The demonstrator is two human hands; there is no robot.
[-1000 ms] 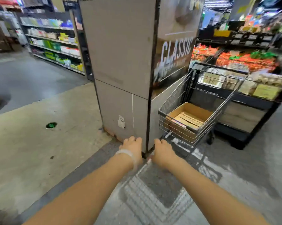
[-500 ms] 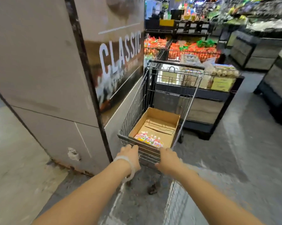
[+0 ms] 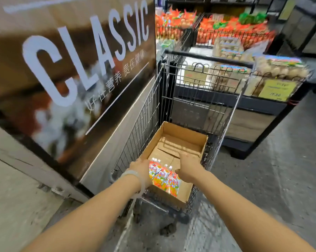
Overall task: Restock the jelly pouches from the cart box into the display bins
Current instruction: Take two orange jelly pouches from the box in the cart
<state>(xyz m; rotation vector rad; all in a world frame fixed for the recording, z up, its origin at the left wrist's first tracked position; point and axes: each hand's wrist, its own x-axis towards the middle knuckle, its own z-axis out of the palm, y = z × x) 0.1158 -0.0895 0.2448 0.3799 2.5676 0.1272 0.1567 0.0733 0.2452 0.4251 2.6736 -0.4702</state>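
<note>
Head view. Both hands reach into the box [image 3: 173, 148] in the cart [image 3: 146, 113]. Left hand [image 3: 140, 168] touches the pouches [image 3: 164, 179], which lie at the box's near end; whether its grip clamps them cannot be told. Right hand [image 3: 189, 165], just beside the pouches, grip apart, holding nothing. Bins [image 3: 233, 36] stand beyond the cart.

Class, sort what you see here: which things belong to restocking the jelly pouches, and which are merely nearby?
Belongs to the job:
jelly pouches
cardboard box
shopping cart
left hand
right hand

Merely nearby:
CLASSIC poster
egg cartons
yellow price sign
orange net bags
</note>
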